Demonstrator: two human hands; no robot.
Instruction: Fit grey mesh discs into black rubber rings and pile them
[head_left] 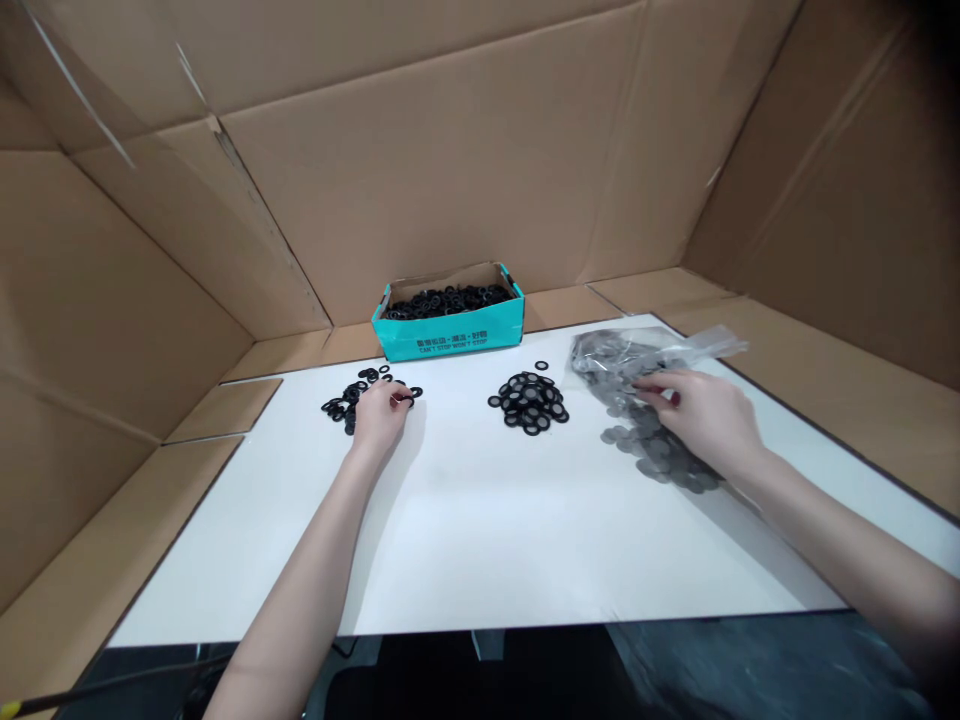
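Note:
My left hand (381, 412) is at the loose pile of black rings (351, 393) on the left, fingers pinched on a black ring (409, 400). On the right, my right hand (701, 410) hovers over a spread of thin grey discs (660, 450), with thumb and forefinger closed on what looks like one grey disc (631, 388). Between the hands lies a heap of black rings with grey discs set in them (529, 402). A clear plastic bag (622, 350) holding more grey discs rests just beyond my right hand.
A teal cardboard box (454, 338) filled with black rings stands at the back of the white tabletop (450, 540). One ring with a grey centre (541, 366) lies apart behind the middle heap. Cardboard walls (450, 170) enclose the back and both sides.

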